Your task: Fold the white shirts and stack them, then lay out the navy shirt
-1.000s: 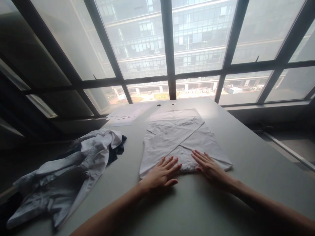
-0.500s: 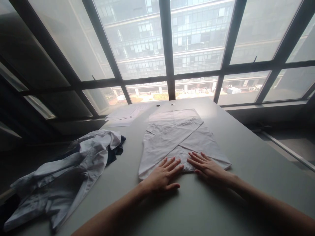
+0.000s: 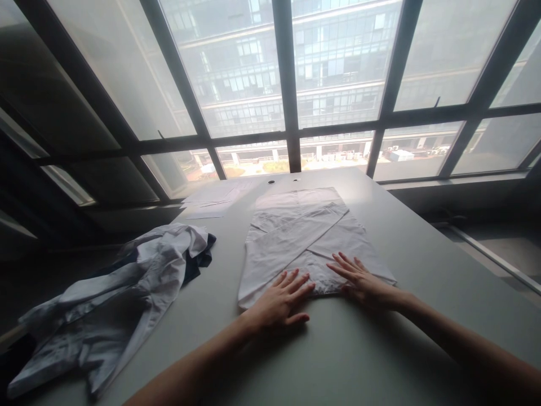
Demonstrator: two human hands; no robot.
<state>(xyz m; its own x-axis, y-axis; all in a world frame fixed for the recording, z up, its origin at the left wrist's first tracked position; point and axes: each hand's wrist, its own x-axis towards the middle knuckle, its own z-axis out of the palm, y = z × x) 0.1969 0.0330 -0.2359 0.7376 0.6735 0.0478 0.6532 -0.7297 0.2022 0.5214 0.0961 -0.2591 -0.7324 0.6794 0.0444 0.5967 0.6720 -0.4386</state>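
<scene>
A white shirt [image 3: 291,242] lies on the table before me, its sides folded inward and a sleeve slanting across it. My left hand [image 3: 281,299] rests flat with fingers spread on the shirt's near edge, left of the middle. On the right part of that same edge is my right hand [image 3: 363,285], its fingers stretched out and apart. It lies on or just above the cloth; I cannot tell which. Neither hand grips anything. The palms hide parts of the near edge.
A crumpled heap of white clothes [image 3: 156,270] with a dark blue piece [image 3: 200,259] hangs over the table's left side. Paper sheets [image 3: 207,203] lie at the far left of the pale table [image 3: 422,293]. Tall windows [image 3: 338,67] stand behind it.
My right hand slid a little left toward my left hand, then moved back right and slightly farther up the shirt. My left hand shifted slightly right, then stayed still.
</scene>
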